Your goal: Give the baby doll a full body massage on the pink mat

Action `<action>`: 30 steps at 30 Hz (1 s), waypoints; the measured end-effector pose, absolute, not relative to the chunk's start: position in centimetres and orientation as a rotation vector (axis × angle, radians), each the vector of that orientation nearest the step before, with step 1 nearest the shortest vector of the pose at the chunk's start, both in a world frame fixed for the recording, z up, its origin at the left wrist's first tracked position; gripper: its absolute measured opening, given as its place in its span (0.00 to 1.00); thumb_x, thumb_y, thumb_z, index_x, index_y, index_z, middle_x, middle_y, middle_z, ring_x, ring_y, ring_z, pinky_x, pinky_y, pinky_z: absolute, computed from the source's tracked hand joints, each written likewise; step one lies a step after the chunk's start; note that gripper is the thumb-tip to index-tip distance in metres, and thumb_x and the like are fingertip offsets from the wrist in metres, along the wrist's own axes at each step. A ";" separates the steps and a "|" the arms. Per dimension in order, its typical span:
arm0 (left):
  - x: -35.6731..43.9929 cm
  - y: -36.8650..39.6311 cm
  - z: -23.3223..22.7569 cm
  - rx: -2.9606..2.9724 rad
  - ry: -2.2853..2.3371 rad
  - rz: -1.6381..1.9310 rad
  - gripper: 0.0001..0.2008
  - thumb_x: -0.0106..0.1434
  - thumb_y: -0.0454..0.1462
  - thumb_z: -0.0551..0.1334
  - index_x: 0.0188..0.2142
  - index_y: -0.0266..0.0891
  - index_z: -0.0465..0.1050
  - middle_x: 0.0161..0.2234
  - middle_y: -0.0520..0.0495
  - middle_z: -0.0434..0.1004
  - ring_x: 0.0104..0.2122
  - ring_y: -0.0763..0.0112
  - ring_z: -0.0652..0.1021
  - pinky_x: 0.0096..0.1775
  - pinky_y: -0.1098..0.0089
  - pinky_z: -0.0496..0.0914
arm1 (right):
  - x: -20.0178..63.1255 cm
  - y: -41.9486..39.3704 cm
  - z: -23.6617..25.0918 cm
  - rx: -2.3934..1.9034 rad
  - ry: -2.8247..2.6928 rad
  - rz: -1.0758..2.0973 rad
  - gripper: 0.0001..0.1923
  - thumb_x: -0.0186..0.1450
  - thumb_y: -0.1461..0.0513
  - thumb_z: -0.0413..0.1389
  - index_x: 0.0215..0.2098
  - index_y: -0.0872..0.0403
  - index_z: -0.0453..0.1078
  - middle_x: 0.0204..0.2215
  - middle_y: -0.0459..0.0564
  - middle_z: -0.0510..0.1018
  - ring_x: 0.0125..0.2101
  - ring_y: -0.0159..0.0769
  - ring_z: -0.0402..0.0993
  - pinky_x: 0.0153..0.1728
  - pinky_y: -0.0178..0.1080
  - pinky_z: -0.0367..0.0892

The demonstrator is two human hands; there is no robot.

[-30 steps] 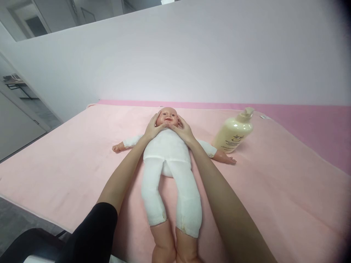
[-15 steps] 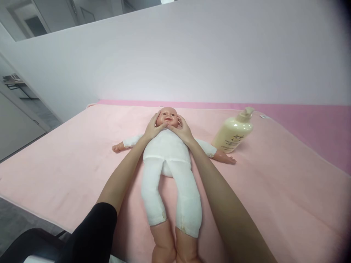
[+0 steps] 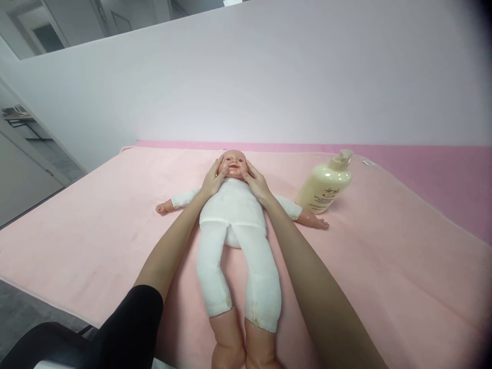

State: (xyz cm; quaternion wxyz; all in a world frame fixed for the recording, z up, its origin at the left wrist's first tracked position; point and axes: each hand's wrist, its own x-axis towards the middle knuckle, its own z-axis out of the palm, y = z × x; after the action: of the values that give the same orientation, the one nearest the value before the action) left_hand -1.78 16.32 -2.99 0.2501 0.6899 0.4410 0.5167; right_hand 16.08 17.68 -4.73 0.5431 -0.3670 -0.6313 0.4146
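Note:
A baby doll [image 3: 232, 205] with a white cloth body lies on its back, arms spread and feet toward me. My left hand [image 3: 212, 179] cups the left side of its head, the thumb resting on the cheek beside the mouth. On the other side my right hand [image 3: 258, 184] holds the head the same way, its thumb at the lower cheek. Fingers of both hands partly pass behind the head, out of sight. Right of the doll stands a pale yellow pump bottle [image 3: 325, 187], close to the doll's outstretched arm.
A light pink towel [image 3: 96, 215] lies under the doll and bottle, over a brighter pink surface [image 3: 434, 174] at the back right. A white wall [image 3: 269, 77] rises behind. At the lower left is a black chair part [image 3: 46, 341].
My thumbs have moved apart, from together under the doll's chin up and outward onto its cheeks. The doll and the bottle stay in place.

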 end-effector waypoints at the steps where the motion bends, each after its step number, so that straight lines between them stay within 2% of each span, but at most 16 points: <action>1: -1.8 16.3 -3.0 1.874 1.204 1.410 0.34 0.64 0.55 0.53 0.65 0.43 0.55 0.66 0.46 0.54 0.67 0.62 0.53 0.65 0.63 0.48 | 16.1 17.7 -4.8 -0.875 -1.496 0.980 0.47 0.56 0.40 0.57 0.66 0.53 0.54 0.65 0.50 0.56 0.64 0.41 0.53 0.64 0.42 0.51; 4: -1.8 16.4 -3.1 1.865 1.210 1.418 0.34 0.65 0.55 0.52 0.65 0.42 0.55 0.66 0.46 0.54 0.66 0.62 0.54 0.65 0.64 0.48 | 16.0 17.6 -4.7 -0.897 -1.482 0.976 0.47 0.57 0.40 0.56 0.66 0.55 0.54 0.65 0.51 0.55 0.65 0.41 0.52 0.65 0.42 0.50; 13: -1.9 17.1 -3.6 1.888 1.204 1.433 0.33 0.66 0.55 0.49 0.65 0.42 0.55 0.66 0.46 0.55 0.66 0.64 0.56 0.65 0.64 0.49 | 16.0 17.3 -4.3 -0.903 -1.460 1.033 0.43 0.58 0.41 0.55 0.66 0.50 0.54 0.66 0.49 0.55 0.65 0.42 0.53 0.63 0.46 0.53; 22: -1.9 17.4 -3.6 1.876 1.190 1.459 0.32 0.67 0.54 0.48 0.64 0.39 0.58 0.65 0.45 0.57 0.65 0.64 0.58 0.64 0.65 0.52 | 16.1 17.5 -4.4 -0.865 -1.451 1.041 0.43 0.58 0.41 0.56 0.65 0.51 0.55 0.65 0.50 0.56 0.65 0.42 0.53 0.64 0.45 0.53; 30: -1.7 17.4 -3.3 1.701 1.038 1.470 0.31 0.67 0.52 0.49 0.64 0.41 0.58 0.64 0.45 0.58 0.63 0.61 0.62 0.62 0.60 0.59 | 16.2 17.5 -4.3 -0.833 -1.428 1.096 0.40 0.59 0.45 0.56 0.65 0.50 0.55 0.66 0.48 0.55 0.65 0.43 0.53 0.63 0.47 0.54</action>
State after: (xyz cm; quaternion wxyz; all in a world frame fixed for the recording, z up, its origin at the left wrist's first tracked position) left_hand -1.67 17.37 -3.32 0.3266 0.6492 0.3961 0.5612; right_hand 16.22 17.47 -4.29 0.5471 -0.3517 -0.6024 0.4627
